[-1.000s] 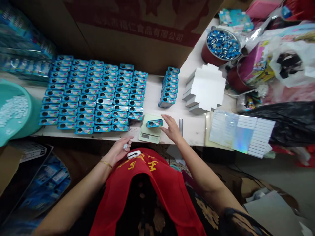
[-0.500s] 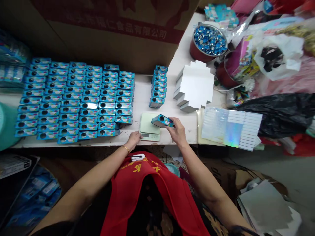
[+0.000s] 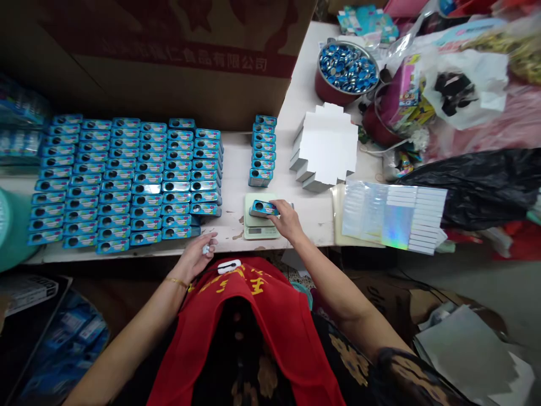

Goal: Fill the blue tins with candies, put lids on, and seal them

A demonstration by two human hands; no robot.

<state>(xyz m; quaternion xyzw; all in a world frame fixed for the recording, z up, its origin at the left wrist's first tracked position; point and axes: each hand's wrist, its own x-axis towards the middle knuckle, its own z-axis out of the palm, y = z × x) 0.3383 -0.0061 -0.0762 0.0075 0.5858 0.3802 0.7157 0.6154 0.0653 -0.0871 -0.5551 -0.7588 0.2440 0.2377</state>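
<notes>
**Right hand on blue box, over scale; left hand apart, holding pieces**

Remote on the head view. The relation I care about: blue box (image 3: 259, 207) sits directly left of the right hand (image 3: 276, 212), over the plate of the pale green scale (image 3: 256, 223). Its long axis runs roughly left to right, right end slightly nearer the body. I have that right end between thumb and fingers, opening only as wide as the box; left end is free. Can't tell from overhead if the underside rests on the plate or floats just above it.

Right hand is the near one. Forearm comes in from lower right, reaching forward and left, elbow bent, knuckles up.

Left hand (image 3: 198, 255) is well apart, left of the scale at the front edge of the surface (image 3: 236, 163). Palm turned partly up, fingers loosely curled round a few small pale pieces (image 3: 206, 248). Forearm angles in from lower left, bracelet (image 3: 176, 281) at the wrist.

Around: packed rows of boxes (image 3: 127, 186) beyond the left hand, short column of boxes (image 3: 262, 152) beyond the scale, white card stack (image 3: 327, 141) to its right.
</notes>
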